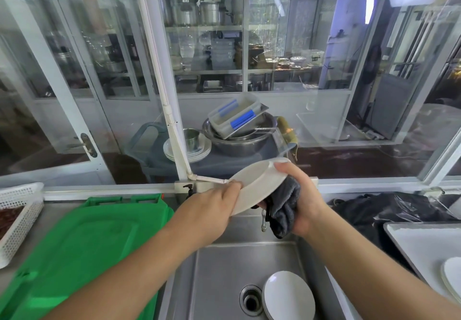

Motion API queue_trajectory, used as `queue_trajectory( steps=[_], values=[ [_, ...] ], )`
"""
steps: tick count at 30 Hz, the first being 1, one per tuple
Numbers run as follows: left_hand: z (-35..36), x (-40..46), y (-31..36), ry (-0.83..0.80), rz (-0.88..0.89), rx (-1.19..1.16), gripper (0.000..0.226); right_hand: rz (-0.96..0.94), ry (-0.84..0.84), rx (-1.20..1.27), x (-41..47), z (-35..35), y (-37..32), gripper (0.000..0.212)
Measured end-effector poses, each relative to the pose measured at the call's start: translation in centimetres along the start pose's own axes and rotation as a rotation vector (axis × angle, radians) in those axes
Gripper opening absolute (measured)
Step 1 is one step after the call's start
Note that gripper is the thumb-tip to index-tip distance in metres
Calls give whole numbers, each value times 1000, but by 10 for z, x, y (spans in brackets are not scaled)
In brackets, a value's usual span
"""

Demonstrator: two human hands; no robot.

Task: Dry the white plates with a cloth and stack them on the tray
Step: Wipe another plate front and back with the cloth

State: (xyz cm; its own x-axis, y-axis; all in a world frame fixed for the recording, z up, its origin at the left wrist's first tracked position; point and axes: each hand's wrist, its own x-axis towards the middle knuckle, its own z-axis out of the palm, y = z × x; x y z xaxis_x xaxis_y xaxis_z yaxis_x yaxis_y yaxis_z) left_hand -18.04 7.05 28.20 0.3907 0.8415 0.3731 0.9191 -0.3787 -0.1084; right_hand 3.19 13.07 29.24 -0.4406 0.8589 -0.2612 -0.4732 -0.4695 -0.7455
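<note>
Nearest, low in the sink [224, 269]: a small stack of white plates [289, 297] beside the drain [251, 300], waiting. At the right edge, a pale tray [424, 242] with dried plates [452, 279] already stacked on it, half out of view.

Above the basin, mid-air: one white plate [257, 185], tilted, underside toward the camera. Left hand [212, 203] curled over its lower left rim, fingers gripping the edge. Right hand [296, 190] wrapped round a dark cloth [284, 210] and pressing it to the plate's right side, thumb up on the rim.

Probably hard, stiff and breakable; likely slick where wet, so best taken by the rim with fingers hooked under, as here, cloth adding friction. Light enough for one hand, by the look of it.

Room for moving: open air over the basin; steel sink edge and tap handle [263, 220] close under the cloth, worth avoiding with the rim. Path to the tray runs right, over a black plastic bag [389, 210]. Green board [82, 250] and white basket [17, 217] to the left, out of the way. Farther off, glass partition and pipe [172, 120] just behind the plate; beyond, shelves of pots.
</note>
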Motion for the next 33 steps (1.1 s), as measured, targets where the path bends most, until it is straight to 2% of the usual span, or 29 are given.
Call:
queue_trajectory(
  steps=[4, 6, 9, 11, 13, 15, 16, 17, 19, 22, 25, 28, 33],
  values=[
    [5, -1, -3, -40, -8, -37, 66, -44, 66, 63, 1, -12, 19, 67],
    [9, -4, -8, -46, -22, -176, 74, -54, 53, 71, 0, -19, 25, 64],
    [10, -11, -10, -43, -43, -536, 81, -63, 72, 76, 0, -27, 27, 62],
    [13, -14, -9, 19, -218, -807, 81, -75, 103, 96, 0, -31, 25, 61],
    [14, -11, -4, 104, -557, -1170, 72, -104, 119, 118, 0, -32, 22, 55],
    [12, -4, 4, 149, -836, -1613, 45, -145, 102, 112, 0, -33, 19, 48],
    [13, -1, 7, 137, -924, -1840, 33, -164, 88, 105, 0, -34, 19, 44],
    [12, 1, 10, 122, -990, -2027, 33, -176, 79, 101, 1, -34, 19, 42],
    [12, 1, 17, 118, -1056, -2252, 45, -182, 70, 101, 1, -33, 20, 41],
    [13, 2, 29, 170, -1088, -2392, 49, -162, 45, 91, 0, -32, 26, 44],
    [11, 4, 40, 213, -1123, -2398, 55, -129, 21, 76, -3, -32, 34, 52],
    [8, 3, 39, 245, -1123, -2392, 56, -142, 31, 72, -4, -32, 37, 50],
    [1, 0, 31, 168, -1119, -2242, 55, -87, 258, 107, 1, -41, 35, 48]
  ],
)
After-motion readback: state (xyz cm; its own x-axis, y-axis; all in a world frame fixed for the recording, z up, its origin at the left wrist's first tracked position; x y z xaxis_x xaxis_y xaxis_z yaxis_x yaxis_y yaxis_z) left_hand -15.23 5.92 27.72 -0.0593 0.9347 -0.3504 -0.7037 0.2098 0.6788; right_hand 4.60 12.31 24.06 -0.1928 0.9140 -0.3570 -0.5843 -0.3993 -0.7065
